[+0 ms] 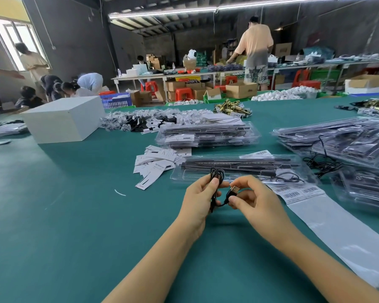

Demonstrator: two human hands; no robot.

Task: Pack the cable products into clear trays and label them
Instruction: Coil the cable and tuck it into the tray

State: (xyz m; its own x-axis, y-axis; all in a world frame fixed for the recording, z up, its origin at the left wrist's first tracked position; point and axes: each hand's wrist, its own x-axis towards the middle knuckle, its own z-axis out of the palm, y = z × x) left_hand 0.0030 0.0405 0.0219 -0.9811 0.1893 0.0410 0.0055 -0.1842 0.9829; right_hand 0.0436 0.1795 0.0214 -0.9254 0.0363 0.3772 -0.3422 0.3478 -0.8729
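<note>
Over the green table, my left hand (200, 199) pinches a coiled black cable (216, 174) whose loops stick up above my fingers. My right hand (253, 199) holds the cable's USB plug end (233, 190) between thumb and forefinger. Just beyond my hands lies an open clear tray (239, 171) with black bar parts and cable in it. A strip of barcode labels (298, 192) on grey backing paper runs from the tray's right end toward me.
A stack of filled clear trays (208, 134) sits behind, more stacks (341, 141) at right. Loose white paper cards (155, 162) lie left of the tray. A white box (64, 121) stands at far left. People work at tables in the background.
</note>
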